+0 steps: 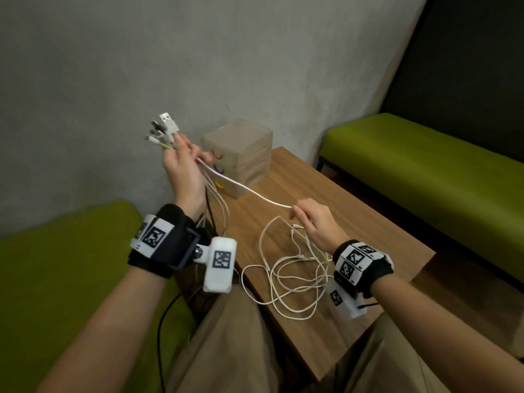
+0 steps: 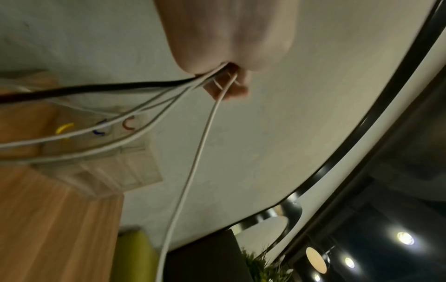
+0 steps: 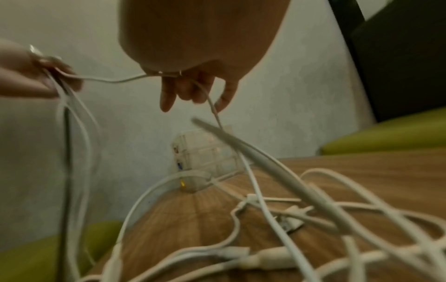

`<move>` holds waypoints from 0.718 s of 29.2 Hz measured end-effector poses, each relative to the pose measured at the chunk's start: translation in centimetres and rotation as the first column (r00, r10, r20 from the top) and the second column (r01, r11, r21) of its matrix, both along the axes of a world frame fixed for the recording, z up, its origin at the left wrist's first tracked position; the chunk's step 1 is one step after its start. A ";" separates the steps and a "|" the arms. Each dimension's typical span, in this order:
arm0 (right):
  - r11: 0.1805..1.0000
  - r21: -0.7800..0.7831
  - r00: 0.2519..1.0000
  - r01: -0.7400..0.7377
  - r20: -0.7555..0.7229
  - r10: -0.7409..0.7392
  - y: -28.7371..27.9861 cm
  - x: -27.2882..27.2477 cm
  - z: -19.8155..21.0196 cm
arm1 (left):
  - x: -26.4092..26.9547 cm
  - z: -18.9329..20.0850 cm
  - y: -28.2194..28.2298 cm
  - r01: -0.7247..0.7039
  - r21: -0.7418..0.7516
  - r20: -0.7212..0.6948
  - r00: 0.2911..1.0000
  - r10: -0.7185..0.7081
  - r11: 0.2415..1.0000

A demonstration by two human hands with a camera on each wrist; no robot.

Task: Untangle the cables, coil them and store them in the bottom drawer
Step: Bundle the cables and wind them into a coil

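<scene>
My left hand (image 1: 183, 157) is raised above the table's left edge and grips a bundle of cable ends, whose USB plugs (image 1: 166, 127) stick up past the fingers. One white cable (image 1: 249, 191) runs taut from it to my right hand (image 1: 297, 214), which pinches it low over the table. A loose tangle of white cables (image 1: 292, 276) lies on the wooden table (image 1: 368, 222). The translucent drawer unit (image 1: 246, 146) stands at the far corner; its bottom drawer has a yellow handle (image 1: 219, 185) and looks closed. In the left wrist view a black cable (image 2: 96, 91) also leaves the fist (image 2: 229, 63).
Green benches (image 1: 425, 160) flank the table on the right and on the left (image 1: 56, 265). A grey wall (image 1: 170, 52) rises right behind the drawer unit. My knees in tan trousers (image 1: 226, 350) press against the table's near edge. A thin black lead (image 1: 161, 321) hangs below my left wrist.
</scene>
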State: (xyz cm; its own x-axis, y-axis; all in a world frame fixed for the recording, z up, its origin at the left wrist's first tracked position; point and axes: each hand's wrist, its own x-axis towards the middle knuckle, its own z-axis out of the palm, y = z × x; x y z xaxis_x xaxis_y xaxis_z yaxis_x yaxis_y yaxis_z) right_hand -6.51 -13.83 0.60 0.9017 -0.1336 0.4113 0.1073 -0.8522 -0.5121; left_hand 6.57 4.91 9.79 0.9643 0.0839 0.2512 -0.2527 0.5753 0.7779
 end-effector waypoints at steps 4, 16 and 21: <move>0.998 0.025 0.995 0.057 0.074 -0.059 -1.3 0.7 1.8 | -0.4 0.3 0.6 0.075 0.139 0.028 0.996 -0.080 0.987; 0.988 0.137 0.996 -0.070 0.070 0.061 2.3 2.7 8.0 | -4.5 -2.2 -2.8 0.108 0.678 0.134 0.955 -0.266 0.727; 0.989 0.144 0.999 -0.042 -0.002 0.043 0.8 1.9 4.4 | -1.4 -0.6 -0.4 -0.005 0.271 0.064 0.998 -0.012 0.963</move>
